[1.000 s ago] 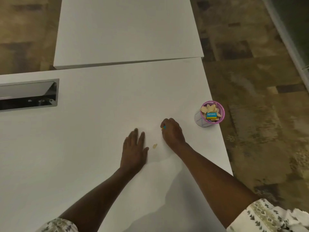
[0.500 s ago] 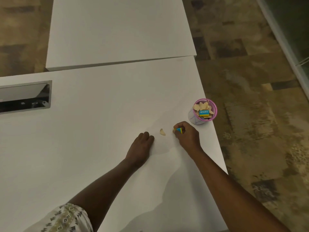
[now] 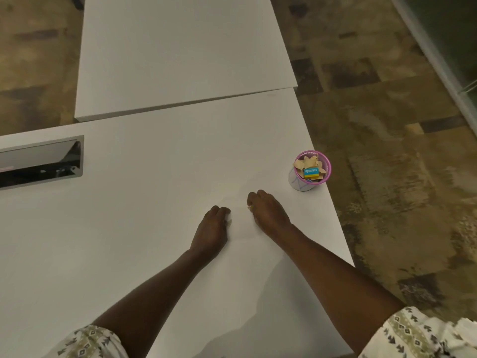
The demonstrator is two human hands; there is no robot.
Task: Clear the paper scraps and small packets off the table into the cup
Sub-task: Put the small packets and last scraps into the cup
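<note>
A pink-rimmed cup (image 3: 299, 186) stands near the table's right edge, filled with tan paper scraps (image 3: 307, 161) and a blue-and-yellow packet (image 3: 311, 172). My right hand (image 3: 268, 211) rests curled on the white table (image 3: 154, 202), left of and nearer to me than the cup. A small yellow sliver of a small packet (image 3: 249, 207) shows at its fingertips; the rest is hidden in the hand. My left hand (image 3: 213, 228) lies just to its left, fingers curled into a loose fist with nothing seen in it. No loose scrap shows between the hands.
A second white tabletop (image 3: 180, 60) adjoins at the back. A metal-framed cable recess (image 3: 41, 161) is sunk into the table at the left. The table's right edge drops to patterned floor (image 3: 387, 177) right beside the cup.
My right hand has moved left from beside the cup, over the spot where a tan scrap lay; that scrap is no longer visible. My left hand went from flat to curled.
</note>
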